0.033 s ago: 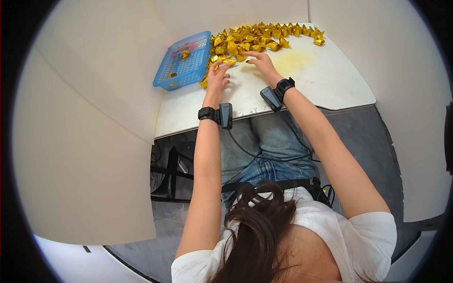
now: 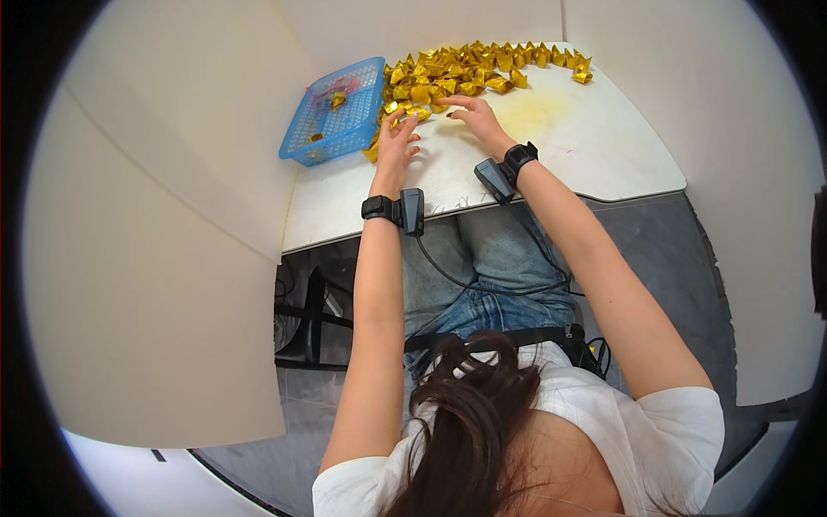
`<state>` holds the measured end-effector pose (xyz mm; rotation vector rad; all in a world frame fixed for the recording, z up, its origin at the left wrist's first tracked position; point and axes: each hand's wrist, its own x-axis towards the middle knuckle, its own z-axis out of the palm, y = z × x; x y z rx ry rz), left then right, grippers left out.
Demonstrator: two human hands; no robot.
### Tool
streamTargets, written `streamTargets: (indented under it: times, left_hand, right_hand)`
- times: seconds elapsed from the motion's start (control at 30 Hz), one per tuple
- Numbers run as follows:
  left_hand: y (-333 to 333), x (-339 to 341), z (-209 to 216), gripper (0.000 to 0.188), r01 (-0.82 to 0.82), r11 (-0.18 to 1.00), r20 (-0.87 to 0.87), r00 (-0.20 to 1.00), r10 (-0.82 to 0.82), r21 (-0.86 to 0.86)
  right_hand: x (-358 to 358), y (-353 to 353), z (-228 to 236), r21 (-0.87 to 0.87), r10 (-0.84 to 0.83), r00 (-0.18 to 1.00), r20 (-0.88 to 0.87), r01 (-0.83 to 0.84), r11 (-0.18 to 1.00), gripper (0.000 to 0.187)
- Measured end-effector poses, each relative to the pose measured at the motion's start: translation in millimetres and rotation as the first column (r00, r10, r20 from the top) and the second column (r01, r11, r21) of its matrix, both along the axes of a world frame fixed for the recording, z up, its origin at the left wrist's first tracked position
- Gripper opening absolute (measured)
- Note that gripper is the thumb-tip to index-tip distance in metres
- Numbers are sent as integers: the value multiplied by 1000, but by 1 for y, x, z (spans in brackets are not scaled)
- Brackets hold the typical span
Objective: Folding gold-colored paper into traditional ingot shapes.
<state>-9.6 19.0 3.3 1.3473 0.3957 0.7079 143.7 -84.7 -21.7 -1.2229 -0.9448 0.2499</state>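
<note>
Many folded gold foil ingots (image 2: 452, 65) lie in a crowded heap along the far side of the white table. At the heap's near edge is my left hand (image 2: 399, 145), its fingers apart and its tips beside or touching a shiny gold ingot (image 2: 419, 113). My right hand (image 2: 479, 121) reaches in from the right with fingers stretched out. Its index fingertip comes close to another ingot (image 2: 419, 93); I cannot tell whether it touches. Nothing shows gripped in either hand.
A blue perforated plastic basket (image 2: 314, 155) stands left of the heap, with a few gold ingots and some pink material inside. The white table (image 2: 594, 159) ends in a near edge above my lap. Pale panels (image 2: 715, 95) enclose the sides. Cabled black devices are strapped to both wrists.
Both hands stay almost in place. A gold ingot between my fingertips and the heap looks slightly turned or shifted.
</note>
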Motion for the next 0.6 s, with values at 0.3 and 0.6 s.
streamTargets:
  times: [0.3,0.6]
  left_hand:
    - [5,1,-1,44,190,980,-80,979,-185,60]
    - [17,5,-8,36,124,976,112,988,-105,-177]
  right_hand:
    - [-4,-5,6,-157,142,986,83,-128,979,29]
    - [6,-14,0,-200,-472,871,136,490,848,24]
